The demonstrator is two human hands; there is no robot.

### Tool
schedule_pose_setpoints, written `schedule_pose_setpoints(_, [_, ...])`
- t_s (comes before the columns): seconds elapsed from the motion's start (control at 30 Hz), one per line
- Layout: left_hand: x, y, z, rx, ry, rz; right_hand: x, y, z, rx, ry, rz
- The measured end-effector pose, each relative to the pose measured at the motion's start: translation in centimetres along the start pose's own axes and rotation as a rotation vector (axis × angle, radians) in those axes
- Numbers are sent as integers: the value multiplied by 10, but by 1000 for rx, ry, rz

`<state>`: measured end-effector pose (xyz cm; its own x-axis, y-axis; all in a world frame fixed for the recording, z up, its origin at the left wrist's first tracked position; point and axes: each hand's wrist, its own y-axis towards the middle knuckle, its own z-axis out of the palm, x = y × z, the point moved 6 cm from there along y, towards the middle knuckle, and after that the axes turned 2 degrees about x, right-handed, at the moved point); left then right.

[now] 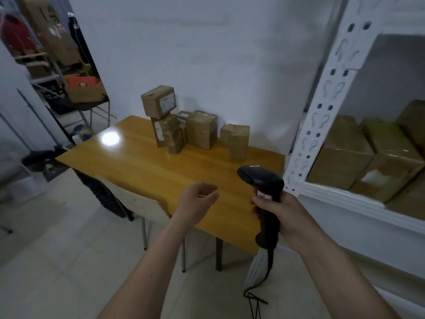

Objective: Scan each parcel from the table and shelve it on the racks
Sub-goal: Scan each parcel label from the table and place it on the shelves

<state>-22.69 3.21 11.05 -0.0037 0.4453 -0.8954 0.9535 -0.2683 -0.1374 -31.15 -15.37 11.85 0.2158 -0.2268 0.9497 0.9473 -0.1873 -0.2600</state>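
Several brown cardboard parcels stand at the far side of the wooden table (pixel 142 166): a labelled box (pixel 159 101) perched on a taller one (pixel 166 132), a larger box (pixel 202 129) and a box (pixel 235 141) to the right. My right hand (pixel 279 211) grips the handle of a black barcode scanner (pixel 264 194), whose head points left over the table's near right corner. My left hand (pixel 199 200) hovers over the table's near edge, fingers loosely curled, holding nothing. Brown parcels (pixel 368 155) sit on the white rack (pixel 322 107) at right.
A chair (pixel 135 203) is tucked under the table's near left side. The scanner's cable (pixel 255 295) hangs down to the floor. A cluttered storage area with boxes (pixel 82 88) and frames lies behind on the left. A white wall backs the table.
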Motion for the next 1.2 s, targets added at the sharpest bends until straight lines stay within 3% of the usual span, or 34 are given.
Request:
schedule_pose_setpoints(0.47, [29,98,-37,21,35,-32,-3,104,40,35,108,82])
schedule_pose_setpoints(0.87, [9,253,27,224,99,-64,30,221,8,-152,244,132])
schedule_pose_setpoints(1.2, [4,349,69,247,269,-75,26,268,-11,-317,267,141])
